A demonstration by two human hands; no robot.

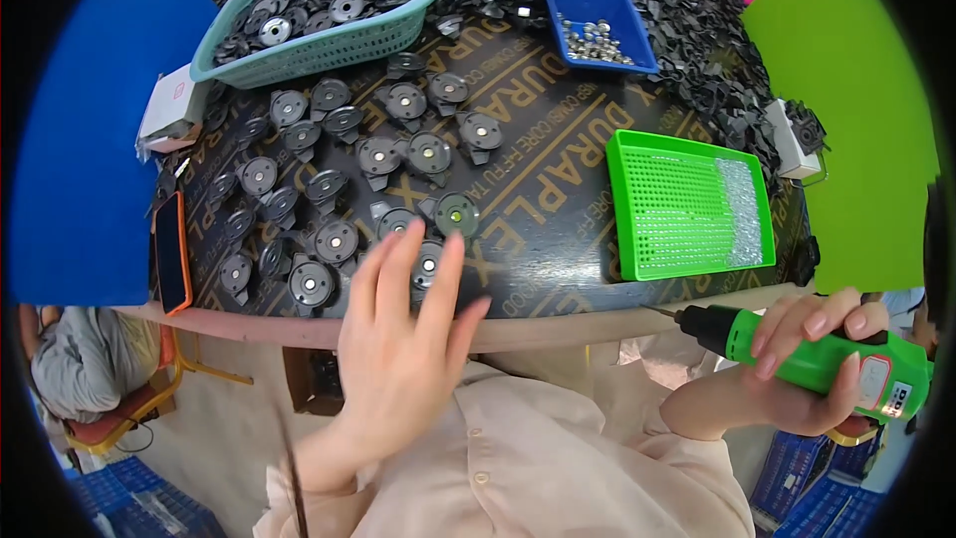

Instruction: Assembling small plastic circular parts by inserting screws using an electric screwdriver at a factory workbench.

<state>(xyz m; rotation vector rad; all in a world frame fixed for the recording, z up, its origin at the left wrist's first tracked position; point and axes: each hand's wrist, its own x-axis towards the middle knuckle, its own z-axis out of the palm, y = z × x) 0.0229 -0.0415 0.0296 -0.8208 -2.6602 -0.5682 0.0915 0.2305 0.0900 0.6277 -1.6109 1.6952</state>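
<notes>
My left hand (403,329) is over the near edge of the dark table, fingers apart. Its fingertips reach the nearest round black parts, partly covering one black disc part (428,264); whether they touch it I cannot tell. Several more such parts, each with a round plate, a bright centre and a tab, lie spread across the left and middle of the table, among them a greenish-looking one (456,214). Off the table's right front edge, my right hand (812,349) is wrapped round a green electric screwdriver (876,379), its thin bit pointing left.
A green tray (615,209) holds many small silver screws. Behind it stand a blue bin (637,40) with shiny metal pieces and a teal basket (309,60) full of black parts. Black pieces (697,40) are heaped along the back. An orange-cased phone (172,254) lies at the left edge.
</notes>
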